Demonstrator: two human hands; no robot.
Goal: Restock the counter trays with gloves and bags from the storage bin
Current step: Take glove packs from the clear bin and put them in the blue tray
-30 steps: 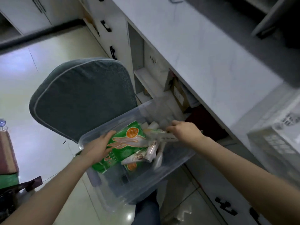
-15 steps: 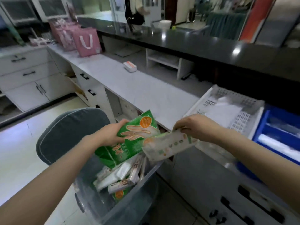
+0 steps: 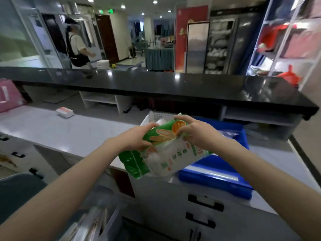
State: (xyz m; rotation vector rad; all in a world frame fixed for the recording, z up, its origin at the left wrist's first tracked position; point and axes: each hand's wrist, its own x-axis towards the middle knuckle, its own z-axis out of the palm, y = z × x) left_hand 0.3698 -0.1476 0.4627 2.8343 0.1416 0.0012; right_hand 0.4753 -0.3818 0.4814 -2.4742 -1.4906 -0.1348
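We grasp the green glove pack (image 3: 137, 164) in our left hand (image 3: 137, 139) and the clear pack (image 3: 173, 157) in our right hand (image 3: 194, 132), above the counter edge, white tray (image 3: 152, 117) at twelve o'clock, blue tray (image 3: 215, 178) at four.

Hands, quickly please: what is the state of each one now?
Left hand: closed on the green glove pack.
Right hand: closed on the top of the packs, the green one and the clear white pack.
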